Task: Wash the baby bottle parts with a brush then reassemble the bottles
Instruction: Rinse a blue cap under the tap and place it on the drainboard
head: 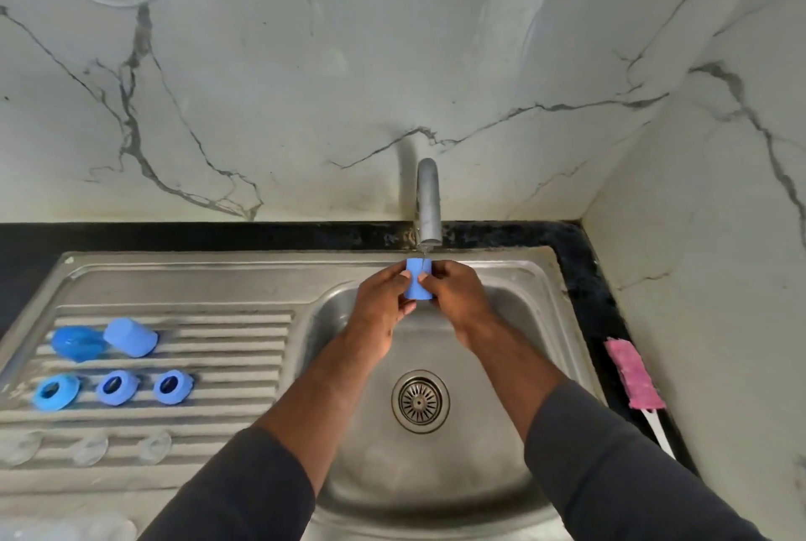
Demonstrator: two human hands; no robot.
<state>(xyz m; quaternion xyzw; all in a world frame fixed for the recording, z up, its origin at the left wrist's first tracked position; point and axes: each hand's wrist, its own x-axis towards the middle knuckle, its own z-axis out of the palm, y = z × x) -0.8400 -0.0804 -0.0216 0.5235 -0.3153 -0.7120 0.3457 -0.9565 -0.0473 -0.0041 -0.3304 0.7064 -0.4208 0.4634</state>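
**Blue cap held under the tap**

While both sets of fingertips pinch it from either side, the light blue cylindrical plastic cap [418, 279] sits directly beneath the steel tap spout [428, 202], over the basin of the stainless steel sink [514, 305]. The left hand [380, 305] and right hand [458, 300] are each closed on the cap.

On the ribbed draining board [227, 348] to the left lie a second light blue cap [131, 337], a darker blue domed piece [77, 343] and three blue screw rings [112, 388]. A pink-headed bottle brush [634, 379] rests on the black counter at right.
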